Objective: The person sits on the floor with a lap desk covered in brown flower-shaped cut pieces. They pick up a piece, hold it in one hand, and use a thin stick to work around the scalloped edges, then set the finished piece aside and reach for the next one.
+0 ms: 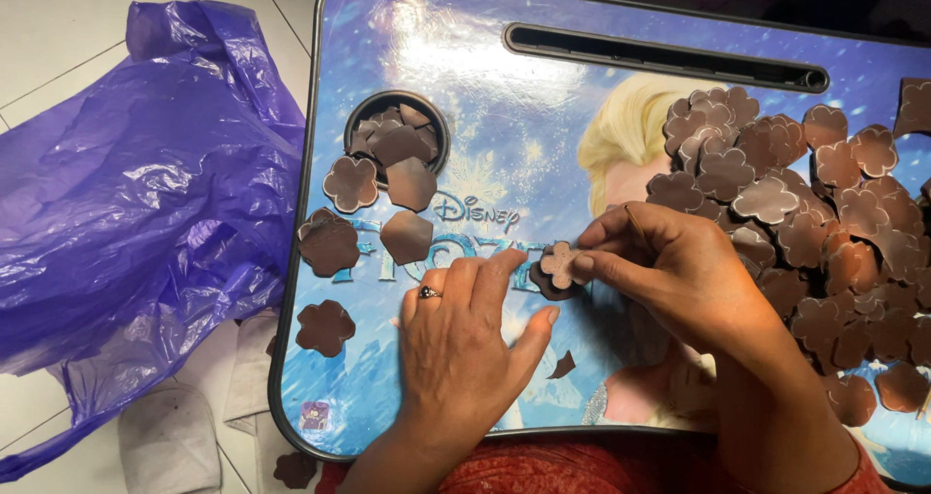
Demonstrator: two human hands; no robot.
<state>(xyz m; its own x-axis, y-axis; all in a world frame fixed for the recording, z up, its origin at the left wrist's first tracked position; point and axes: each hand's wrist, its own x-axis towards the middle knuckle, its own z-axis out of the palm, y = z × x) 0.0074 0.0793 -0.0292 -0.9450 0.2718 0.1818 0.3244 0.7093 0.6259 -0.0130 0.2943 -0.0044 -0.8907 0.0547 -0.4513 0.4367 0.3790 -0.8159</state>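
Both hands meet at the middle of a blue picture-printed lap tray (pixel 504 96). My right hand (pixel 679 271) pinches a small brown flower-shaped cutout (pixel 560 261) between thumb and fingers. My left hand (pixel 465 344), with a ring on one finger, rests flat on the tray, and its fingertips touch a darker piece under that cutout. A large heap of brown flower cutouts (pixel 805 213) lies to the right of my right hand. Several more cutouts (pixel 388 193) lie at the tray's left, some in its round cup recess (pixel 398 135).
A crumpled purple plastic bag (pixel 136 193) lies on the white tiled floor left of the tray. A long slot (pixel 669 56) runs along the tray's far edge. A small dark scrap (pixel 562 365) sits near my left thumb. One cutout (pixel 294 469) lies below the tray's front-left corner.
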